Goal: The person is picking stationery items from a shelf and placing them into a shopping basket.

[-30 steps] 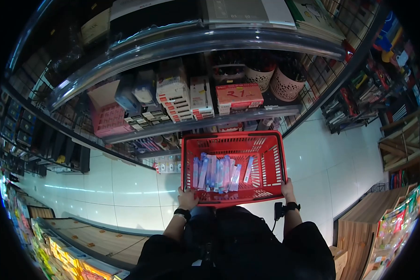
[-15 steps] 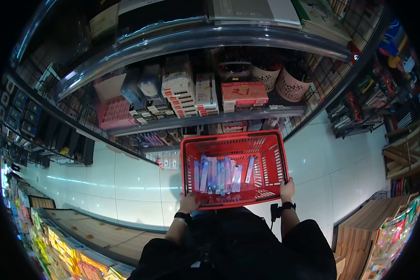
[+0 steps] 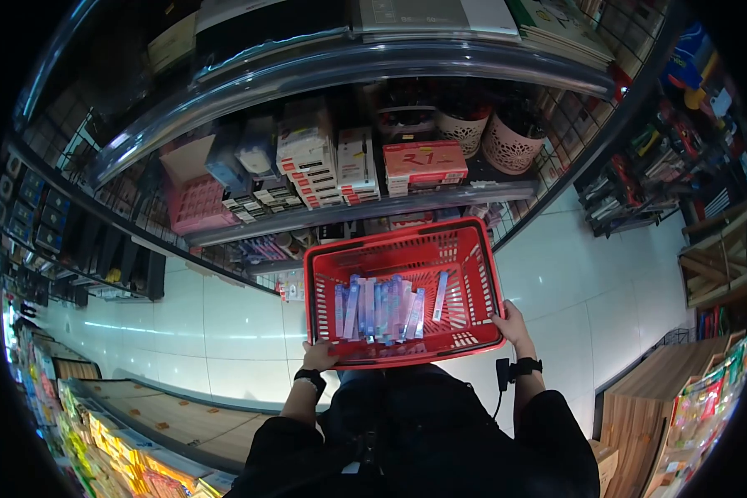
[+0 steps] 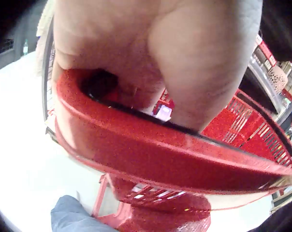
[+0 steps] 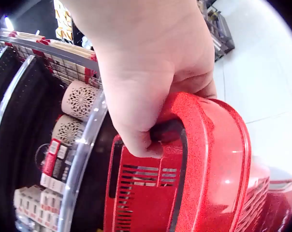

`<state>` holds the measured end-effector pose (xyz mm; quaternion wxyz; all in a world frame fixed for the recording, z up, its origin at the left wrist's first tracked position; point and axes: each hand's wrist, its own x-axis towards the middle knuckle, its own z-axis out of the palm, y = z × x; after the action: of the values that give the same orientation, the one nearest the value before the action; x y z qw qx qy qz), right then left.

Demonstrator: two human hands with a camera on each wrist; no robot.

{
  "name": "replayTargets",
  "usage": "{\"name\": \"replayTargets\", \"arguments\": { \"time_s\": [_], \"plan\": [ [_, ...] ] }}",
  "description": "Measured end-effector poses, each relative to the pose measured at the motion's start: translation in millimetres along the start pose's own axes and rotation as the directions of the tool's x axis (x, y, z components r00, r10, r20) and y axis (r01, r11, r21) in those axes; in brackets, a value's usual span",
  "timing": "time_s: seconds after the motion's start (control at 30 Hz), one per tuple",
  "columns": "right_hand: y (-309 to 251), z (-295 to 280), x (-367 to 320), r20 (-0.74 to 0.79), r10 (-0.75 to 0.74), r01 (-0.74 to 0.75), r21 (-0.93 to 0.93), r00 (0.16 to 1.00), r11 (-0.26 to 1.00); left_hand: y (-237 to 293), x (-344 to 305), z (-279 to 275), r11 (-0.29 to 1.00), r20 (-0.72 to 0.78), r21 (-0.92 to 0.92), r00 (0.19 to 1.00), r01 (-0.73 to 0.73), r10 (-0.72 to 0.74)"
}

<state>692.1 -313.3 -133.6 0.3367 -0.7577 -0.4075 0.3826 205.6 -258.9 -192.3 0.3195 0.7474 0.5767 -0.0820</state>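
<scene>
A red plastic shopping basket [image 3: 373, 257] is held out in front of the person's body. Several slim blue, pink and purple packages [image 3: 390, 309] lie side by side inside, and one more package [image 3: 440, 296] is apart on the right. At the basket's near left corner, the left hand [image 3: 319, 355] grips the rim, with its thumb over the inner side in the left wrist view. The right hand [image 3: 513, 324] grips the near right corner. In the right wrist view its thumb [image 5: 141, 140] hooks over the inner edge; its other fingers are mostly hidden.
A shelf rack [image 3: 365, 212] stands just beyond the basket, with a red-and-white box [image 3: 425, 164], stacked white boxes [image 3: 307, 162] and perforated pots [image 3: 510, 145]. Wooden cabinets [image 3: 651, 378] stand behind at the right. Pale tiled floor [image 3: 556, 274] lies on both sides.
The basket has shifted left and turned slightly, its right side now farther forward. Both hands have moved with it, keeping their grip on the rim. The packages lie as before.
</scene>
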Motion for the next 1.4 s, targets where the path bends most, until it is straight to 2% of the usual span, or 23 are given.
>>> {"name": "replayTargets", "arguments": {
  "time_s": [0.07, 0.1, 0.13, 0.2, 0.23, 0.27, 0.37, 0.5, 0.6, 0.67, 0.7, 0.8, 0.97, 1.03, 1.07, 1.13, 1.17, 1.2, 1.23, 1.27, 1.33, 1.37, 1.4],
  "plan": [
    [-31.0, 5.5, -10.0, -0.003, -0.134, 0.134, -0.013, 0.991, 0.991, -12.6, -1.0, 4.6, 0.997, -0.064, -0.066, 0.997, 0.043, -0.047],
    [-51.5, 7.4, -16.6, -0.010, -0.113, 0.112, -0.055, 0.994, 0.992, -9.5, -3.4, 0.8, 0.983, -0.022, -0.116, 0.989, 0.141, -0.144],
    [-67.6, 10.0, -21.6, -0.015, -0.108, 0.107, -0.055, 0.994, 0.993, -11.8, -2.4, 2.7, 0.984, -0.018, -0.114, 0.990, 0.136, -0.139],
    [-92.3, 16.1, -28.8, -0.002, -0.127, 0.126, -0.117, 0.992, 0.985, -19.4, -1.1, 9.4, 0.946, -0.106, -0.222, 0.958, 0.238, -0.266],
    [-100.4, 19.0, -30.3, -0.005, -0.126, 0.123, -0.159, 0.992, 0.980, -25.1, 2.6, 10.4, 0.931, -0.056, -0.229, 0.951, 0.286, -0.305],
    [-106.0, 21.9, -31.5, -0.009, -0.123, 0.120, -0.159, 0.992, 0.980, -31.2, 5.4, 11.3, 0.932, -0.054, -0.227, 0.952, 0.283, -0.302],
    [-112.7, 26.2, -34.1, 0.034, -0.111, 0.116, -0.271, 0.993, 0.956, -46.6, 11.7, 14.1, 0.865, -0.073, -0.332, 0.904, 0.376, -0.421],
    [-104.1, 28.8, -30.2, 0.034, -0.076, 0.082, -0.261, 0.997, 0.962, -63.3, 14.7, 27.6, 0.836, -0.009, -0.393, 0.908, 0.383, -0.420],
    [-85.4, 23.4, -25.3, -0.015, -0.033, 0.026, -0.326, 0.999, 0.945, -54.2, 9.4, 21.9, 0.842, 0.022, -0.435, 0.938, 0.319, -0.345],
    [-63.4, 18.7, -17.9, -0.045, -0.012, -0.005, -0.368, 0.999, 0.930, -19.9, -0.5, -1.3, 0.933, 0.022, -0.219, 0.958, 0.284, -0.286],
    [-45.8, 17.3, -13.1, -0.068, 0.015, -0.036, -0.333, 0.998, 0.942, -11.3, -2.2, -3.3, 0.946, 0.006, -0.193, 0.964, 0.261, -0.265],
    [-19.5, 12.7, -5.6, -0.102, 0.064, -0.094, -0.332, 0.993, 0.939, 13.5, -7.8, -10.2, 0.953, -0.013, -0.205, 0.973, 0.224, -0.232],
    [7.2, 2.0, 6.2, -0.235, 0.207, -0.288, -0.394, 0.950, 0.873, 47.6, -4.4, -26.7, 0.961, -0.076, -0.241, 0.984, 0.136, -0.159],
    [11.1, -3.3, 8.9, -0.329, 0.239, -0.367, -0.418, 0.914, 0.831, 56.9, 1.4, -28.7, 0.931, -0.108, -0.362, 0.991, 0.038, -0.082],
    [14.3, -4.9, 12.7, -0.326, 0.239, -0.366, -0.418, 0.915, 0.831, 63.0, 3.2, -28.7, 0.931, -0.108, -0.362, 0.990, 0.040, -0.085],
    [18.5, -7.6, 20.8, -0.411, 0.288, -0.469, -0.456, 0.865, 0.757, 74.0, 6.9, -27.5, 0.975, 0.004, -0.220, 1.000, -0.028, 0.030],
    [19.5, -7.8, 26.0, -0.409, 0.341, -0.520, -0.498, 0.846, 0.694, 75.4, 8.1, -21.6, 0.981, 0.043, -0.191, 0.998, -0.044, 0.053],
    [21.4, -6.1, 29.0, -0.409, 0.340, -0.519, -0.498, 0.847, 0.695, 74.4, 7.2, -14.6, 0.981, 0.041, -0.191, 0.998, -0.044, 0.053],
    [0.2, 1.1, 25.7, -0.572, 0.012, -0.395, -0.551, 0.820, 0.735, 71.3, 6.7, -7.8, 0.989, 0.052, -0.128, 0.996, -0.070, 0.077],
    [-19.4, 9.9, 27.0, -0.665, -0.316, -0.274, -0.626, 0.677, 0.730, 67.9, 8.1, -2.4, 0.993, 0.062, -0.066, 0.993, -0.096, 0.100],
    [-37.5, 24.1, 41.7, -0.470, -0.427, 0.096, -0.578, 0.772, 0.810, 65.9, 13.3, 0.1, 0.997, 0.063, -0.030, 0.995, -0.075, 0.076],
    [-31.5, 35.8, 52.6, -0.243, -0.434, 0.250, -0.541, 0.867, 0.803, 69.6, 11.3, -5.4, 0.997, 0.097, -0.059, 0.994, -0.052, 0.058],
    [-25.3, 48.1, 63.2, 0.004, -0.437, 0.389, -0.464, 0.899, 0.796, 73.1, 8.5, -10.3, 0.996, 0.131, -0.086, 0.991, -0.027, 0.038]
  ]
}}
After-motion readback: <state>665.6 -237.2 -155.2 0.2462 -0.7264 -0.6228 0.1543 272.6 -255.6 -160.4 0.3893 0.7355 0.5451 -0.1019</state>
